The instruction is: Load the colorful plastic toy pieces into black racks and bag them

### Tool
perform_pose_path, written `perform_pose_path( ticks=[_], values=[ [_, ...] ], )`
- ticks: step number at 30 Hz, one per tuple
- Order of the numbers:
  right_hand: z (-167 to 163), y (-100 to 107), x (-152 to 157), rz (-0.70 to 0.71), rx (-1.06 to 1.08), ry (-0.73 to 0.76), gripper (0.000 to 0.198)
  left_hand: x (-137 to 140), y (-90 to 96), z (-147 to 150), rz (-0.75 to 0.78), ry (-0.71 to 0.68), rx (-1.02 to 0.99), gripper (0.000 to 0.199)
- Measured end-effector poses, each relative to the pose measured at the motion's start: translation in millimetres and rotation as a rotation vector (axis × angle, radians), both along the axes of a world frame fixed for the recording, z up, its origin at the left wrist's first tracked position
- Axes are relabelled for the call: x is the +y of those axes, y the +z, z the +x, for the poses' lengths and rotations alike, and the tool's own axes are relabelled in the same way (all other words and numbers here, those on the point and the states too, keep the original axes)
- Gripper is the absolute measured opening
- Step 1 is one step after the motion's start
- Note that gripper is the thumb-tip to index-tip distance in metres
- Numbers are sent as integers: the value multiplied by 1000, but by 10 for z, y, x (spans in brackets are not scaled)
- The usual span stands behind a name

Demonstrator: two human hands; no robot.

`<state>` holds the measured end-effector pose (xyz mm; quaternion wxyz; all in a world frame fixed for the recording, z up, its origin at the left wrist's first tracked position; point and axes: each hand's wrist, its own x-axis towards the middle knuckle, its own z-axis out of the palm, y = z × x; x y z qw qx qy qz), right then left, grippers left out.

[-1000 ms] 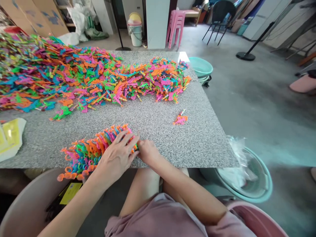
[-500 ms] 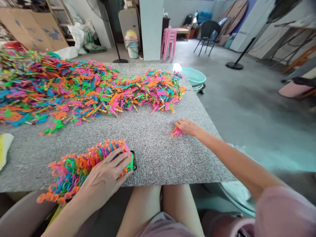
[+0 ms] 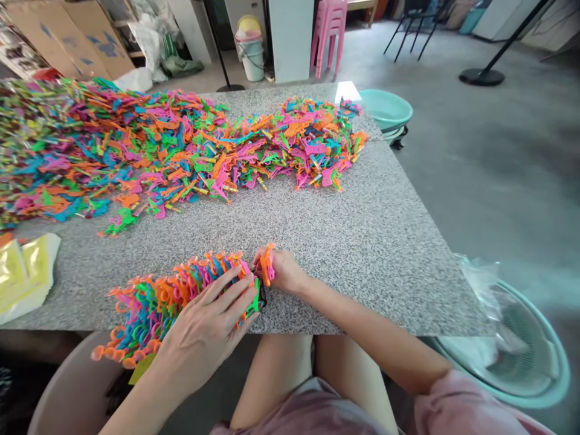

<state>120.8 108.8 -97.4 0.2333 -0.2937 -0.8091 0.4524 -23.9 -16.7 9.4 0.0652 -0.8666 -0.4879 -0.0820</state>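
Note:
A tight row of small plastic toy guns (image 3: 156,299) with orange suction-cup tips lies along the table's near edge, its left end jutting past the edge. My left hand (image 3: 212,320) spans the row's right end, fingers stretched over the top and thumb on the near side, holding it. Part of a black frame (image 3: 263,296) shows at that end. My right hand (image 3: 285,270) is closed around an orange and pink toy gun (image 3: 267,266), just beside the row's right end. Whether it holds more than one is hard to make out.
A large heap of loose toy guns (image 3: 181,151) spreads over the table's far side. Yellow-and-white packets (image 3: 29,275) lie at the left. A turquoise basin (image 3: 387,109) stands beyond the far right corner, and a basket (image 3: 534,356) below the right edge. A bin (image 3: 67,386) is below left.
My right hand has come left across the table from the right side, bringing the toy gun up to the row's end. My left hand keeps its place on the row. The view has tilted down.

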Motion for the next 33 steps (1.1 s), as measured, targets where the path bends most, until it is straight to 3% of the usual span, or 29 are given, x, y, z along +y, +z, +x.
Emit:
perform_pose_path(
  ticks=[3,6,11,14,20,23,28,33],
  values=[
    [-14,127,8,182,-166,37,14,3,-10,13,9,2,3,30],
    [-122,188,14,237,-298,44,14,15,-21,3,11,9,-2,29],
    [-125,132,-81,240,-190,-11,10,32,-9,22,16,-8,-22,30],
    [200,8,-288,204,-62,-221,8,82,1,195,-7,-108,-4,30],
    [1166,-149,-913,177,-8,-905,9,244,-28,937,140,-508,0,33],
    [1345,-113,-1246,162,39,-1061,15,141,-49,1181,111,-499,-140,25],
    [1507,-14,-1428,38,178,-982,22,-96,-87,1043,49,-428,-327,28],
    [1841,386,-990,-215,490,-914,26,-179,-122,927,99,-350,-314,34]
  ],
)
